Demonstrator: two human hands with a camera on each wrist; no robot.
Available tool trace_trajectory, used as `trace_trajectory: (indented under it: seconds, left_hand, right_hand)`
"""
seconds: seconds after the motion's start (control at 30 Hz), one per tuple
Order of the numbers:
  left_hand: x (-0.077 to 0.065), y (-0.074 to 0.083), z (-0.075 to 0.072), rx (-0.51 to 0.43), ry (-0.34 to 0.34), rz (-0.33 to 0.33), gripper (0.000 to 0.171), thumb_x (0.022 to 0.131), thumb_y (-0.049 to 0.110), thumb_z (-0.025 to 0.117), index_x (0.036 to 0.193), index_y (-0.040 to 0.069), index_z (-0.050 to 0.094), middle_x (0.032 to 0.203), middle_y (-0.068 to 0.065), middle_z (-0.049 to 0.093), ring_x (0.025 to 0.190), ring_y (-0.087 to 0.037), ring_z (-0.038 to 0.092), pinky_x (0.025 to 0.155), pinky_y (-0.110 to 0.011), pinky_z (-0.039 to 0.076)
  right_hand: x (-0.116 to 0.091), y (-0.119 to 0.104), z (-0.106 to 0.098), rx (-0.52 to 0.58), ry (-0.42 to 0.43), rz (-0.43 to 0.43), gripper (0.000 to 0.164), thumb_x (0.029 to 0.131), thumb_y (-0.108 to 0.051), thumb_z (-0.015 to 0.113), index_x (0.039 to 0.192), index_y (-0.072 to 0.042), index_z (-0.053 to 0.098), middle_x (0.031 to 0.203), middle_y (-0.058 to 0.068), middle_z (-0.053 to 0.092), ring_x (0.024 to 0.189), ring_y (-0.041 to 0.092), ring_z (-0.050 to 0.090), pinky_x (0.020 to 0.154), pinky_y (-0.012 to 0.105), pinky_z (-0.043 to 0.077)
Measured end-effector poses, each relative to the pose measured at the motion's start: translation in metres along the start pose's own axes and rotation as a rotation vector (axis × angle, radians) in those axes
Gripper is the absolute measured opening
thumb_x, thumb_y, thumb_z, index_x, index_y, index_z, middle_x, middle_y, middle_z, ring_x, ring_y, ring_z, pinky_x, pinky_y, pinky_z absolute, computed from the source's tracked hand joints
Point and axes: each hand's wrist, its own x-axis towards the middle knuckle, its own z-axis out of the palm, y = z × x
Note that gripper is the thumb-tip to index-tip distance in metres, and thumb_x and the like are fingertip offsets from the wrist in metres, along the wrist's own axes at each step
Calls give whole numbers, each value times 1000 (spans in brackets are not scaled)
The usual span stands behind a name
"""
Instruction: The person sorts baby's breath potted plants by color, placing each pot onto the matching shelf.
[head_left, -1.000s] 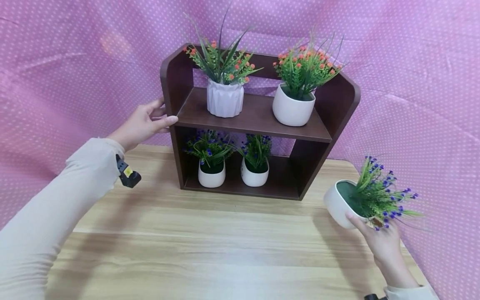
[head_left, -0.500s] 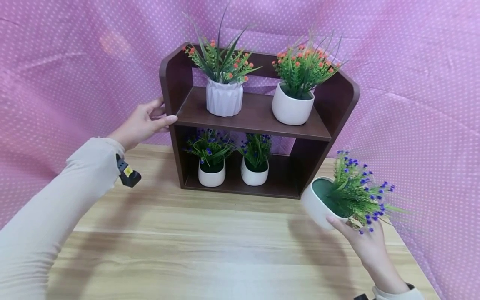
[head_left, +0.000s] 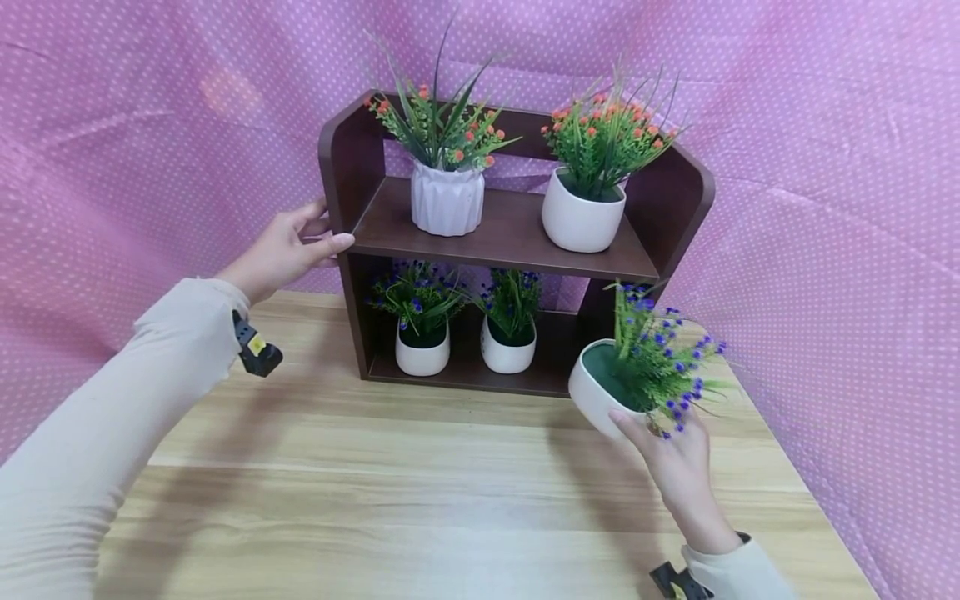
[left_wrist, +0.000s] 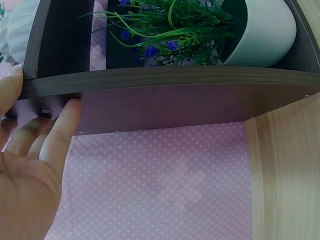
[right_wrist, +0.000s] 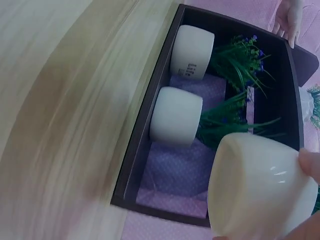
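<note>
My right hand [head_left: 678, 462] grips a white potted plant [head_left: 596, 396] with purple-blue flowers by its pot, thumb near the rim. The pot is tilted and held above the table, in front of the lower right corner of a dark brown two-tier shelf [head_left: 502, 265]. In the right wrist view the underside of this pot [right_wrist: 232, 185] faces the camera. My left hand [head_left: 281, 250] holds the shelf's left side, thumb on the front edge. In the left wrist view its fingers [left_wrist: 62, 130] press the outer side panel [left_wrist: 170, 107].
On the upper tier stand a ribbed white pot [head_left: 447, 200] and a smooth white pot [head_left: 583, 212], both with orange flowers. Two white pots [head_left: 423, 354] with purple-blue flowers sit on the lower tier's left and middle. Pink dotted cloth [head_left: 840, 250] hangs behind the wooden table [head_left: 375, 483].
My right hand has carried the potted plant leftward and slightly up, from right of the shelf to its lower right front. My left hand stays at the shelf's side.
</note>
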Motion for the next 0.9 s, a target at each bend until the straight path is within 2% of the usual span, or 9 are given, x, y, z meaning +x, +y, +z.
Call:
trace_trajectory:
  seconds: [0.17,0.27,0.43,0.53,0.7,0.8,0.9]
  left_hand:
    - [0,1,1,-41,-3,8,74,94,30,61,154,17,20,151,-15,35,130,-31,46,89,-28,54]
    - [1,1,0,-69,-10,9,73,95,27,61,154,17,19,153,-15,32,130,-32,45,86,-25,55]
    - [1,1,-1,-73,-13,5,74,95,27,61,154,16,18,155,-13,28,131,-31,44,86,-24,55]
    - [0,0,-1,-63,-10,2,74,95,28,61,154,16,18,155,-12,29,131,-31,45,88,-27,54]
    - [1,0,0,-62,-11,3,74,95,28,61,154,16,19,154,-14,30,131,-32,44,87,-25,55]
    - [0,1,0,-58,-15,3,74,95,29,61,154,17,18,153,-15,31,132,-32,43,88,-26,54]
    - [0,2,0,-52,-14,4,74,95,29,61,154,17,19,152,-17,34,132,-33,44,89,-29,54]
  right_hand:
    - [2,4,19,99,59,113,66,73,-23,85,131,-14,53,124,3,58,108,12,57,79,14,53]
    - [4,9,30,183,99,95,69,73,-19,85,132,-10,50,128,5,55,115,16,53,87,15,51]
    - [7,17,51,223,199,44,71,76,-17,83,134,-5,44,130,5,52,123,19,49,99,17,44]
    - [7,20,64,222,239,53,70,76,-15,83,132,-1,43,126,8,52,117,20,50,98,24,45]
    - [13,24,83,256,314,41,69,73,-7,83,129,4,43,125,12,46,112,21,46,101,35,40]
    - [16,25,94,265,345,17,67,72,-4,83,125,4,43,119,9,42,107,19,43,95,33,40]
    - [19,27,104,253,326,8,66,73,-5,83,124,2,42,117,7,39,106,18,42,94,30,39]
